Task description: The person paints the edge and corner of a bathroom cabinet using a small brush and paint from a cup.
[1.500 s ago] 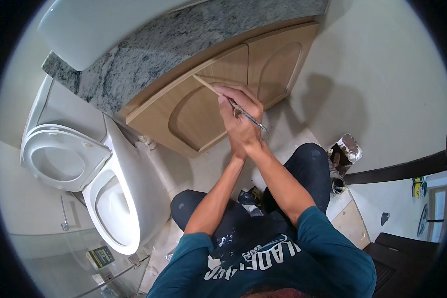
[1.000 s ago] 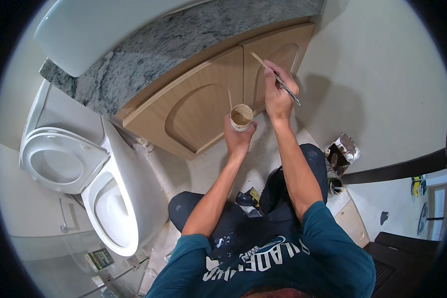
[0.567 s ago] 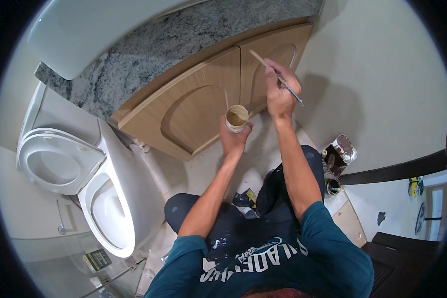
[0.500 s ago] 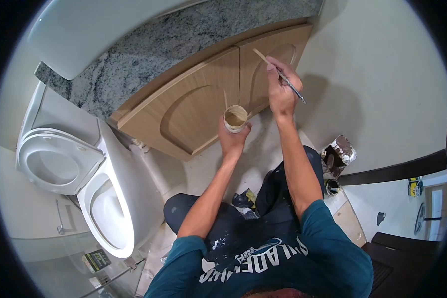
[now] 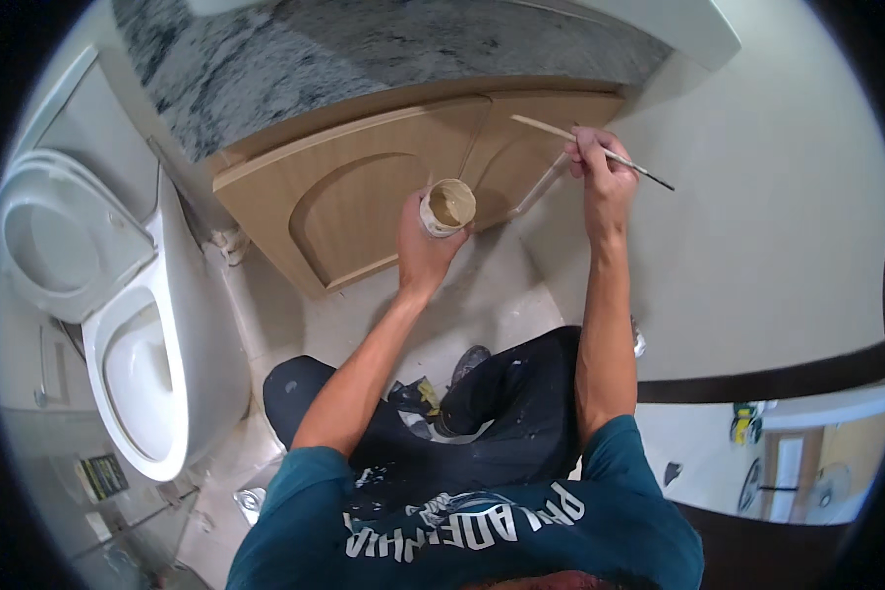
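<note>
Pinching a slim brush (image 5: 541,124), my right hand (image 5: 605,182) is narrowed around its shaft, the pale end in front of the right cabinet door (image 5: 531,152) and the thin dark end pointing toward the wall (image 5: 757,246). My left hand (image 5: 423,254) is wrapped around a small pale cup (image 5: 449,208), open at the top with tan stuff inside, in front of the left cabinet door (image 5: 354,211) and apart from the brush. Farther out come the grey speckled counter (image 5: 364,49) above the doors and the toilet (image 5: 211,364) on my left.

If my left wrist tips, I'd expect the tan stuff, if it's runny, to spill on the floor (image 5: 511,320) or my trousers (image 5: 521,393). A careless swing of my right could mark the wall with the dark end.

I can't tell whether that end is bristle, or whether it touches the wall. My left fingers are partly hidden by the cup. A shiny thing (image 5: 640,341) is mostly covered by my right forearm (image 5: 605,354), and the dark-and-yellow bundle (image 5: 428,396) between my legs is hard to make out.
</note>
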Demonstrator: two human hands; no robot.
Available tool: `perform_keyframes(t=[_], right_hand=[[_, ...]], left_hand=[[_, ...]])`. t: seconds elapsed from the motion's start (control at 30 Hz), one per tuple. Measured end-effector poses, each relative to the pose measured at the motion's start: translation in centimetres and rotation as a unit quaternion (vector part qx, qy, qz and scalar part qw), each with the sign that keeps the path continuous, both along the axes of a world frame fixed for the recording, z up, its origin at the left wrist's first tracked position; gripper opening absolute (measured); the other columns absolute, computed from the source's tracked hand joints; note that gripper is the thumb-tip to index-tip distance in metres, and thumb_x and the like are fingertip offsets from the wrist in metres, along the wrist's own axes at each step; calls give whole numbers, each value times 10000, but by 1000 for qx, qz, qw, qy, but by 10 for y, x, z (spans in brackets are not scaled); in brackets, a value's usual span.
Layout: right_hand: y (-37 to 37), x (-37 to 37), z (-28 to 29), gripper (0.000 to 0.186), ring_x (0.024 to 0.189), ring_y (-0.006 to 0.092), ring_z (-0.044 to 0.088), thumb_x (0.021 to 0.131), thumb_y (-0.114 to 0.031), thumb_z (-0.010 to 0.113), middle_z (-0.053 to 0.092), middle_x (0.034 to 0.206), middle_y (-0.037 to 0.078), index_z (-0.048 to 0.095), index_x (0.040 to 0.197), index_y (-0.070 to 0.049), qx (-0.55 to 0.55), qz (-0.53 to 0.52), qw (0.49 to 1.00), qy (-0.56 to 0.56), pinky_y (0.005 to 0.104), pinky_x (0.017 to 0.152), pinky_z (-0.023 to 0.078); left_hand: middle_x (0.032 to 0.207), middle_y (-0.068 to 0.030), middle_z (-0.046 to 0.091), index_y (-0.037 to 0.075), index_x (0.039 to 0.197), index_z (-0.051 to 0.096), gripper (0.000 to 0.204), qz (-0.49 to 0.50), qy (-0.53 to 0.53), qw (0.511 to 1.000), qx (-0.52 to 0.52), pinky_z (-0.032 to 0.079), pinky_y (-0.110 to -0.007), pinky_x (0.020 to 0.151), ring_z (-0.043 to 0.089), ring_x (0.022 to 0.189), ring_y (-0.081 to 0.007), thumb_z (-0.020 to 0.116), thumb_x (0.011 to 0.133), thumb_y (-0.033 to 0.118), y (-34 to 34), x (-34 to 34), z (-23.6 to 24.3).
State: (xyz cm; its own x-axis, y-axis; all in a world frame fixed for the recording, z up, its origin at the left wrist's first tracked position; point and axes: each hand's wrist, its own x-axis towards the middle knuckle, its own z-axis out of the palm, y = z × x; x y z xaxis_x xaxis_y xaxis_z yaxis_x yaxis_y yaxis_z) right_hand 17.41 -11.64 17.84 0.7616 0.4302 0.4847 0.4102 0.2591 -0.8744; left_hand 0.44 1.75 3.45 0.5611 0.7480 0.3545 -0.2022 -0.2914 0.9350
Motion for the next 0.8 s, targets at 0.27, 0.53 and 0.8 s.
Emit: perform_keyframes(t=[0.27,0.53,0.8], right_hand=[[-8,-48,-8,150,792,98,620,927,-121,721,726,902,67,733,997,11,-89,60,990,-94,237,688,485],[-4,-73,7,146,643,192,655,803,-115,737,708,772,121,723,857,21,-233,84,912,-327,286,596,506],[-1,-69,-5,152,598,240,645,809,-138,719,687,749,142,720,841,10,-257,100,906,-321,327,512,498]], left_hand=[[1180,-140,674,58,1239,614,626,29,27,989,142,511,-418,967,649,1115,-354,901,683,49,8,-26,14],[1175,-137,663,64,1199,637,586,-4,25,989,143,521,-423,933,642,1114,-353,901,678,19,6,-27,17],[1210,-161,625,59,1236,602,594,-30,33,987,153,515,-458,941,609,1135,-409,852,703,-20,4,-26,18]])
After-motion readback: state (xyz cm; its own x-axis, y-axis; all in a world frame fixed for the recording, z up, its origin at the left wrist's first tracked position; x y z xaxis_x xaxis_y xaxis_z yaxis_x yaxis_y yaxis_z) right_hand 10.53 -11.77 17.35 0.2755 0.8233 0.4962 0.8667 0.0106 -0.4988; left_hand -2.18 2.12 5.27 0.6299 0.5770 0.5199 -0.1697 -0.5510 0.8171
